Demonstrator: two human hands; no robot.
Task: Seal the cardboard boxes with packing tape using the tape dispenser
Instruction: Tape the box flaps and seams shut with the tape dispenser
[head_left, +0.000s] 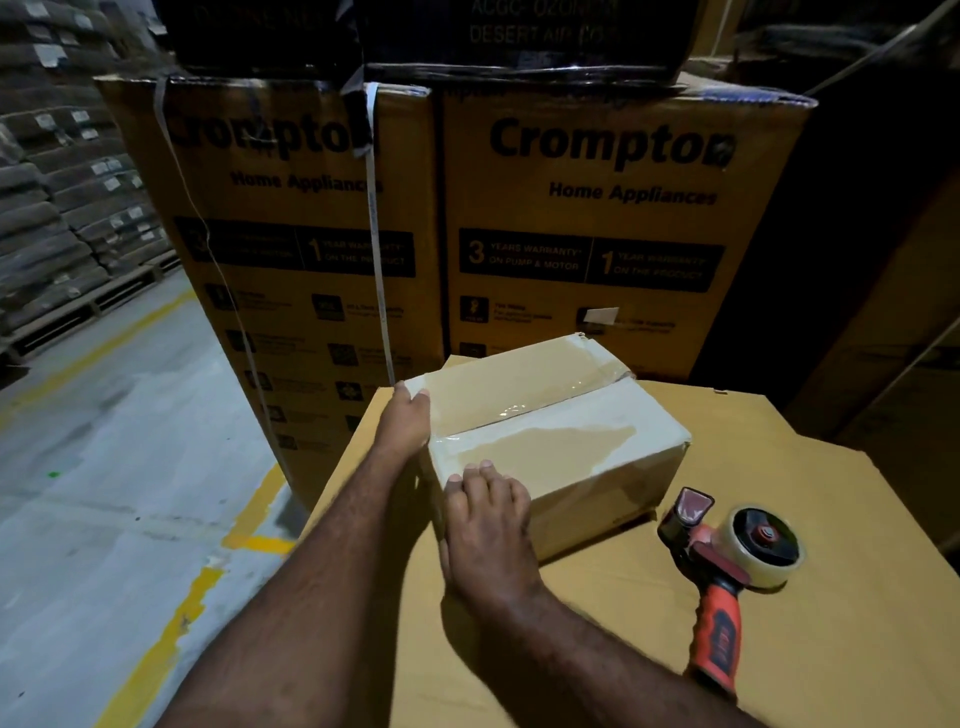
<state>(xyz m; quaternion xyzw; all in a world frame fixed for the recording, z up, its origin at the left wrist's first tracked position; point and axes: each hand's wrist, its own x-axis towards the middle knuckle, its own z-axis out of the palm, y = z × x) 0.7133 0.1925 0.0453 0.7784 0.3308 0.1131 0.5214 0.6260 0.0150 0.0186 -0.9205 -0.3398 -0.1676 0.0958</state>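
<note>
Glossy clear tape (519, 410) covers the top seam of the pale cardboard box (587, 467), while left hand (408, 421) and right hand (485, 519) press flat, straight-fingered, against its sides.

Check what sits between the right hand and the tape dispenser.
Head view: the small box, whose near face the right hand rests on, then a bare strip of the carton top. The tape dispenser lies apart from both.
</note>
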